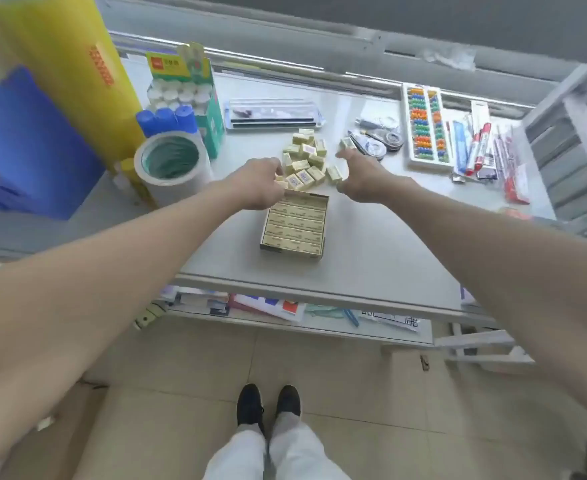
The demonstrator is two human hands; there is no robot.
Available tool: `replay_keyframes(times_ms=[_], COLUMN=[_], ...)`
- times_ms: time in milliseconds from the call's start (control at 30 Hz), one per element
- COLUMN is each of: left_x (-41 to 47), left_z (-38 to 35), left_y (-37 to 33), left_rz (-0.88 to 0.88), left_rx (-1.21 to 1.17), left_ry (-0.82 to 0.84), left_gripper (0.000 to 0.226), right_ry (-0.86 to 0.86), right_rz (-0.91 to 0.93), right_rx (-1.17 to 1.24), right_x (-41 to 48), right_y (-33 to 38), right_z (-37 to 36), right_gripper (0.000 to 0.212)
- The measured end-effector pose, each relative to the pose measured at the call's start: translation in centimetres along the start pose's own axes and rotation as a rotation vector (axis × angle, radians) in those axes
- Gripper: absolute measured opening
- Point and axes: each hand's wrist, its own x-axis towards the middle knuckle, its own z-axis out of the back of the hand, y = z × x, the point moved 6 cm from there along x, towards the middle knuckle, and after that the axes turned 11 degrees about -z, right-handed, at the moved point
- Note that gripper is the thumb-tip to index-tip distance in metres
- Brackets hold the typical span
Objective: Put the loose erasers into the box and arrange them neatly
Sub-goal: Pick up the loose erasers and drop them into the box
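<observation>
L hand point(261, 183) has fingers curled down, pinching one eraser point(279, 177) at the near-left edge of the loose erasers point(306, 157), right over the far rim of the box point(290, 251). R hand point(365, 178) is at the pile's right side, thumb & fingers curved apart in a C around a stray eraser point(333, 173); can't tell if it actually touches. Both forearms are stretched out over the surface point(371, 237).

Box is open, sits mid-surface just near of the pile, and is packed w/ neat rows of erasers. Pile is a jumbled heap, approx. centre of the surface.

Left of the L hand is a tape roll point(172, 161), w/ blue-capped bottles point(167, 119) and a glue-stick carton point(184, 84) behind it and a yellow roll point(67, 64) further left. Ruler pack point(273, 114) lies beyond the pile. Right of it: correction tapes point(378, 142), bead tray point(425, 126), markers point(479, 147). Lower shelf point(268, 306) holds papers.
</observation>
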Motion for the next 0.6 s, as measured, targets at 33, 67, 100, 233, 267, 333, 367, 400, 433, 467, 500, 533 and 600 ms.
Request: replay_keyframes(times_ms=[33,67,100,233,267,333,367,400,433,467,500,533,600], left_x=[-0.1,0.0,-0.2,-1.1,-1.4,-1.9,-2.2,-2.4,-2.7,-2.9,-3.1,-3.4,-3.9], left_z=[0.1,0.3,0.2,0.3,0.4,0.0,-0.1,-0.2,-0.3,-0.4,-0.4,-0.4,-0.3], left_y=[0.0,0.4,0.6,1.1,1.3,1.7,1.9,2.0,2.0,2.0,2.0,2.0,2.0], left_rz=[0.014,0.028,0.044,0.046,0.042,0.055,0.061,0.064,0.066,0.065,0.059,0.051,0.028], left_rx=[-0.01,-0.026,-0.04,-0.061,-0.055,-0.061,-0.057,-0.044,-0.033,-0.024,-0.017,-0.006,0.024], left_ry=[-0.014,-0.048,-0.07,-0.102,-0.109,-0.088,-0.076,-0.069,-0.062,-0.057,-0.05,-0.048,-0.046], left_gripper=[0.044,0.043,0.043,0.04,0.039,0.038,0.038,0.039,0.04,0.04,0.041,0.042,0.043], right_ry=[-0.002,-0.006,-0.005,-0.029,-0.048,-0.083,-0.09,-0.096,-0.098,-0.101,-0.106,-0.113,-0.137], right_rz=[0.011,0.029,0.039,0.082,0.09,0.093,0.095,0.091,0.084,0.078,0.073,0.068,0.08], right_rx=[0.033,0.059,0.071,0.113,0.115,0.125,0.139,0.146,0.151,0.149,0.15,0.164,0.228], right_x=[0.1,0.4,0.7,1.7,1.8,1.9,1.9,1.8,1.7,1.5,1.2,0.8,-0.5], right_y=[0.2,0.2,0.1,-0.3,-0.2,-0.4,-0.5,-0.5,-0.6,-0.6,-0.5,-0.3,0.3], right_z=[-0.1,-0.3,-0.8,-1.8,-1.7,-1.6,-1.6,-1.6,-1.6,-1.5,-1.5,-1.4,-1.1], right_gripper=[0.059,0.057,0.055,0.039,0.034,0.025,0.023,0.022,0.021,0.022,0.023,0.024,0.027])
